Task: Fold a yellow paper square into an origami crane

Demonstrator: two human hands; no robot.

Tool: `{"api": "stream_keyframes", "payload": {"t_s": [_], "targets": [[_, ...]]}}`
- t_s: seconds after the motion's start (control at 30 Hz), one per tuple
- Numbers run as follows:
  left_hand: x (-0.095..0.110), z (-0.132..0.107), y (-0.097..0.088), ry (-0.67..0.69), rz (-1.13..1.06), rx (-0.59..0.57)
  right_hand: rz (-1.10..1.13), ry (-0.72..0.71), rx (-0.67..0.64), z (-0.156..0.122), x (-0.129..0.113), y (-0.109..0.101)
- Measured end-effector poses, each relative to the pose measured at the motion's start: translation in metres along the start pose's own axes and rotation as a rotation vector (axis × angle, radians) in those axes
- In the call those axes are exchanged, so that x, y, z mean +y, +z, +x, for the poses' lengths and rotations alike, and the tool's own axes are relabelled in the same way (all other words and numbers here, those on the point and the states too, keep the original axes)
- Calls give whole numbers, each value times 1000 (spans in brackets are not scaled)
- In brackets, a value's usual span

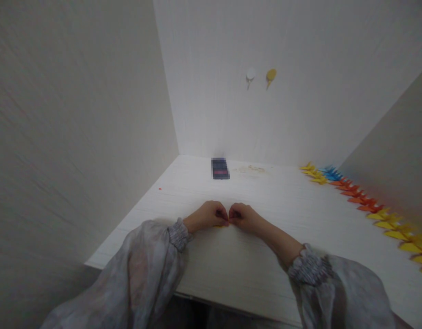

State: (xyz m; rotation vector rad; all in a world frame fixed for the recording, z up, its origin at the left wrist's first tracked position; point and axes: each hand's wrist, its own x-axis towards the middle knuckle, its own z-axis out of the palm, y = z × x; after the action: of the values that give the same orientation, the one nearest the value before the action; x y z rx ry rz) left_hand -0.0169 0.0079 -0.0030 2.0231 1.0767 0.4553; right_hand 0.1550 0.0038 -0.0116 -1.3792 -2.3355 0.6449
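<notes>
Over the middle of the white table, my left hand (213, 214) is closed in a pinch on a small yellow piece of paper (219, 226); only a sliver shows below the fingers. My right hand (243, 215) is closed too, thumb and fingertips together, almost meeting the left fingertips. Whatever lies between the right fingertips is too small or hidden to make out. Along the right side of the table stands a long row of folded paper cranes, with yellow cranes (389, 224), red-orange cranes (356, 194) and blue cranes (330, 172).
A dark blurred block (220, 169) lies near the back wall. Brownish marks (252, 169) spot the table to its right, and a tiny red scrap (160, 188) lies at left. A white hook (250, 74) and a yellow hook (271, 75) hang on the back wall. Walls enclose both sides.
</notes>
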Motion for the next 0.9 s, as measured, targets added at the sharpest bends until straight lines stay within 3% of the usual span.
{"api": "stream_keyframes", "payload": {"t_s": [0.33, 0.53, 0.67, 0.73, 0.9], "targets": [[-7, -1, 4, 28, -104, -1, 79, 19, -4, 1, 4, -1], [-2, 1, 1, -23, -128, -5, 145, 11, -42, 1, 10, -7], [2, 3, -3, -62, -37, -25, 128, 71, -50, 1, -1, -8], [1, 4, -3, -66, -9, -30, 5, 148, -7, 2, -9, -7], [-1, 4, 0, -81, -68, 18, 1, 162, -9, 4, -15, -6]]}}
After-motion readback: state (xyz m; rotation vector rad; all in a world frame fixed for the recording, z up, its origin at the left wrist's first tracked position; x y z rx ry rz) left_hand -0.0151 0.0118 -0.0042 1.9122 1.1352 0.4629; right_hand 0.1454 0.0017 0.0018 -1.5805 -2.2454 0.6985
